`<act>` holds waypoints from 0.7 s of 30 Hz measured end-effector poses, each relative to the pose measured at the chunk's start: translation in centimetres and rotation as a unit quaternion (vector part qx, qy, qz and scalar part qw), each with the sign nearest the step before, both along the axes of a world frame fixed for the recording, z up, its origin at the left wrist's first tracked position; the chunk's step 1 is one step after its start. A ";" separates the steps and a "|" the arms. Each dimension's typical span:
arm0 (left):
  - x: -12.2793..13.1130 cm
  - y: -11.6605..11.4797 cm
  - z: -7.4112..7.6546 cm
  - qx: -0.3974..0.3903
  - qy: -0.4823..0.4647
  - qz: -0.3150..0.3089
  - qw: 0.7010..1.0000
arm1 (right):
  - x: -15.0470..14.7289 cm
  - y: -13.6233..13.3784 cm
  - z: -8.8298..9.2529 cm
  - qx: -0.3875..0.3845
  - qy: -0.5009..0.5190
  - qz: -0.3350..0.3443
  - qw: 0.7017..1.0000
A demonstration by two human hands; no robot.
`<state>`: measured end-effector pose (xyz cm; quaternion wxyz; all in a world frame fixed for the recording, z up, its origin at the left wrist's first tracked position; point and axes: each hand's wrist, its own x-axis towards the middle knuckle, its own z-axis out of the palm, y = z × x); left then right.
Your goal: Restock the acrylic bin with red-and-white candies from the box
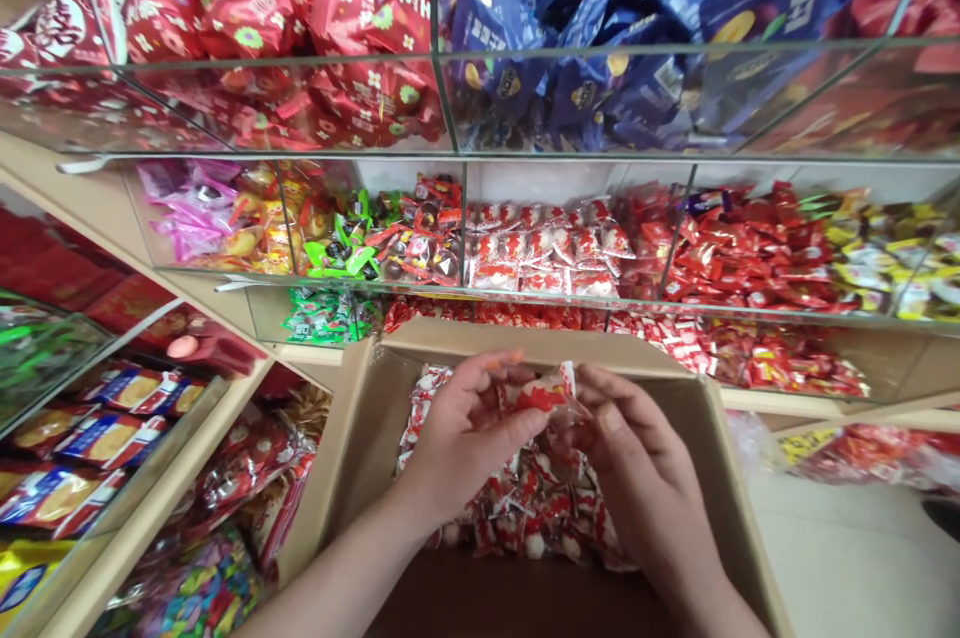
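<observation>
Above an open cardboard box [742,508], my left hand [472,428] curls its fingers round a small red-and-white candy packet [538,392] in clear wrapping. My right hand [649,468] is closed at the packet's right side, thumb against the fingers. Part of what lies between the two hands is hidden by the fingers. Below them, many similar wrapped candies [525,523] lie loose in the box. Straight ahead on the shelf, matching packets [544,248] are laid in rows in a glass-fronted compartment.
Glass dividers split the shelves. Red bags [255,13] and blue bags [592,18] fill the top shelf. Red candies [757,248] lie right of the rows, green-wrapped ones [345,243] left. Packaged biscuits [112,428] stand at lower left. Pale floor [847,548] shows right of the box.
</observation>
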<state>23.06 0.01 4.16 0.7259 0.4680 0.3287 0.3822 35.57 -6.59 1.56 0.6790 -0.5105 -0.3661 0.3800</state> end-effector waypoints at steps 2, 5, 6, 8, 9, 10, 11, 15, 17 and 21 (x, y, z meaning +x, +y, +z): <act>0.0 0.0 0.0 0.026 0.024 -0.004 0.999 | -0.2 0.2 0.2 -0.040 0.073 0.039 0.996; 0.0 0.0 0.0 0.027 0.031 -0.027 0.999 | -0.4 0.6 0.4 -0.056 0.128 0.050 0.989; 0.1 0.0 0.0 0.024 0.030 -0.036 0.999 | -0.5 0.6 0.4 -0.052 0.143 0.050 0.987; 0.1 -0.1 -0.2 0.020 0.024 -0.044 0.999 | -0.6 0.6 0.3 -0.046 0.166 0.055 0.984; 0.1 -0.1 -0.3 0.018 0.022 -0.041 0.999 | -0.6 0.6 0.2 -0.042 0.174 0.056 0.982; 0.0 0.0 -0.3 0.019 0.022 -0.038 0.999 | -0.5 0.5 0.0 -0.041 0.178 0.058 0.981; -0.1 0.0 -0.4 0.024 0.031 -0.041 0.998 | -0.5 0.5 -0.1 -0.042 0.176 0.059 0.982; -0.9 0.5 0.0 0.131 0.165 -0.119 0.970 | 0.3 0.2 -0.3 -0.067 0.053 0.094 0.992; -1.3 0.8 0.3 0.200 0.229 -0.154 0.940 | 0.8 0.1 -0.2 -0.069 -0.013 0.122 0.990; -1.6 0.9 -0.1 0.213 0.226 -0.147 0.939 | 0.9 0.2 -0.7 -0.078 0.006 0.124 0.989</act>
